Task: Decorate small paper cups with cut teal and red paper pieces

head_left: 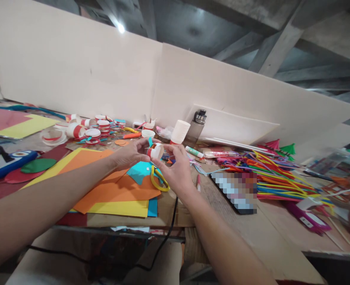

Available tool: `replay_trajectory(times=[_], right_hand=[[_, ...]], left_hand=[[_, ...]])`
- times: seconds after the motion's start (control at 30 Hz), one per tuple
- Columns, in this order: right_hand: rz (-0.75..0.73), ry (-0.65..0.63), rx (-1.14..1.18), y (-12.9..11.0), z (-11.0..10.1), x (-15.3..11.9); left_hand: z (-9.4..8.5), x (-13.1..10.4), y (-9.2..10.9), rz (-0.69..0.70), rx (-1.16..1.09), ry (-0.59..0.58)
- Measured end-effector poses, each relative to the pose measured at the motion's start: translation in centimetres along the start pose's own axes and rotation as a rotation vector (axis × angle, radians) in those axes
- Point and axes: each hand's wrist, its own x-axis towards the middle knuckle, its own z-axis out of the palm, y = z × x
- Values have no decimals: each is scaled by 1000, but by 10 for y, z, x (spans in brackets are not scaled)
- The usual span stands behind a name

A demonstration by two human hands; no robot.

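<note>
Between my two hands is a small paper cup (156,151), white with a red band and a bit of blue paper sticking up on its left. The fingers of my left hand (134,153) are closed on its left side. From the right, my right hand (176,160) grips the same cup with thumb and fingers. Just below lie yellow-handled scissors (159,183) and a piece of turquoise paper (139,172), on top of orange sheets (115,194) and yellow sheets (127,208).
Several red-and-white cut cups (93,136) stand at the back left. A stack of paper cups (180,132) and a bottle (197,124) are behind my hands. To the right lie a phone (237,194) and colourful pipe cleaners (270,174). A black cable (173,221) hangs over the table edge.
</note>
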Motion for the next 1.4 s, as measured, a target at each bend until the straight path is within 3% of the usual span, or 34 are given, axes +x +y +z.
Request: replay_trajectory(times=[1.17, 1.27, 1.4], right_hand=[[-63, -10, 29, -2, -1, 1], [-39, -16, 28, 0, 0, 2], [101, -56, 82, 7, -1, 7]], left_hand=[[-4, 2, -7, -23, -55, 3], [-1, 2, -6, -24, -44, 20], [5, 2, -5, -44, -103, 58]])
